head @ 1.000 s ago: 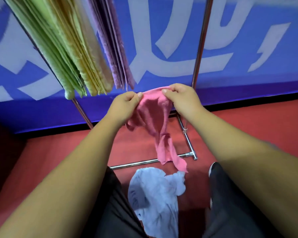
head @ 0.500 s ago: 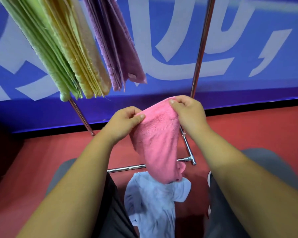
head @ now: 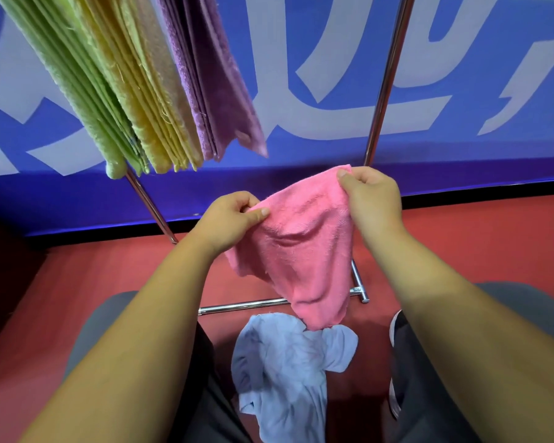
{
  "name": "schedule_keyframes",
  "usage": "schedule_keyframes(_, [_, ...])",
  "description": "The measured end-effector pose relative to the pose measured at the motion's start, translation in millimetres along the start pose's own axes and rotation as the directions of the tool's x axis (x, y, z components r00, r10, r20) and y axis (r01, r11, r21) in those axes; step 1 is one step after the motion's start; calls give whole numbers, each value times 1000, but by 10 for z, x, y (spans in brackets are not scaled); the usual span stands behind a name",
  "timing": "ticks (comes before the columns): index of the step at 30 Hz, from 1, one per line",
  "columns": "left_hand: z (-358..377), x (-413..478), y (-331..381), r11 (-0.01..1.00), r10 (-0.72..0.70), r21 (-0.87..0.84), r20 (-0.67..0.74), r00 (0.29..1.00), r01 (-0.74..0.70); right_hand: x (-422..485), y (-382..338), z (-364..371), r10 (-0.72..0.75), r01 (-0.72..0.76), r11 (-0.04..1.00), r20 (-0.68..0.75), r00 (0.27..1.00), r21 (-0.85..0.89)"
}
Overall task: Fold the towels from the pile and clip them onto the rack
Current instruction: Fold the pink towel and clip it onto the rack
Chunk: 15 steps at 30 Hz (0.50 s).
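A pink towel (head: 304, 251) hangs between my hands in front of me. My left hand (head: 227, 219) pinches its left top corner and my right hand (head: 373, 199) pinches its right top corner, held a little higher. The cloth sags in the middle and tapers to a point at the bottom. Under it, on the red floor between my legs, lies a crumpled pale blue towel (head: 288, 372). The chrome rack (head: 386, 81) stands behind, with green (head: 77, 91), yellow (head: 141, 91) and purple (head: 211, 84) folded towels hanging at the upper left.
A blue wall banner (head: 461, 59) with large white characters stands close behind the rack. The rack's base bars (head: 247, 304) lie on the red floor (head: 477, 244) just ahead of my knees. A slanted rack leg (head: 151, 206) runs down at the left.
My hands have drawn apart along the pink towel's top edge, spreading it from a bunched strip into a wider sheet. Its lower end has risen, and the view has tilted up slightly.
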<state>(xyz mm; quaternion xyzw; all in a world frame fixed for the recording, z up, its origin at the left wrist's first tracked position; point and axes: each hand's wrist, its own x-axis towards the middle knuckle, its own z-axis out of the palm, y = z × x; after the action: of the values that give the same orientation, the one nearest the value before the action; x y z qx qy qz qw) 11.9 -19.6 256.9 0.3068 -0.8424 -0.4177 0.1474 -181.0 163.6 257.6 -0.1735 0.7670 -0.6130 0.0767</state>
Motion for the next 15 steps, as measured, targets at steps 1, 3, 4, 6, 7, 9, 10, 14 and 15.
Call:
schedule_keyframes(1, [28,-11,30,999,12,-32,-6,1000,-12,-20,-8,29,-19,20,999,26,999,-33])
schedule_keyframes(3, [99,-19,68,994,36,-102,-6,999,-36,-100,-38,106,-62,74,991,115,991,-110])
schedule_keyframes(4, [132,-28,92,990,51,-131,-3,999,-51,-153,-48,153,-83,107,984,164,983,-143])
schedule_keyframes(6, [197,-61,160,982,89,-165,5,996,-87,-255,-51,249,-109,154,972,239,965,-177])
schedule_keyframes(7, [231,-71,188,981,107,-165,7,994,-104,-301,-51,293,-112,162,972,268,957,-171])
schedule_keyframes(9, [281,-85,235,979,130,-161,10,992,-126,-354,-22,373,-105,152,979,305,947,-133])
schedule_keyframes(10, [295,-87,250,978,135,-165,11,991,-132,-368,-10,398,-96,140,983,312,945,-121])
schedule_keyframes(14, [293,-59,236,976,133,-184,75,988,-117,-338,7,403,-58,103,988,329,942,-119])
schedule_keyframes(15, [287,-53,224,975,127,-194,90,988,-108,-322,8,398,-59,104,987,334,941,-121])
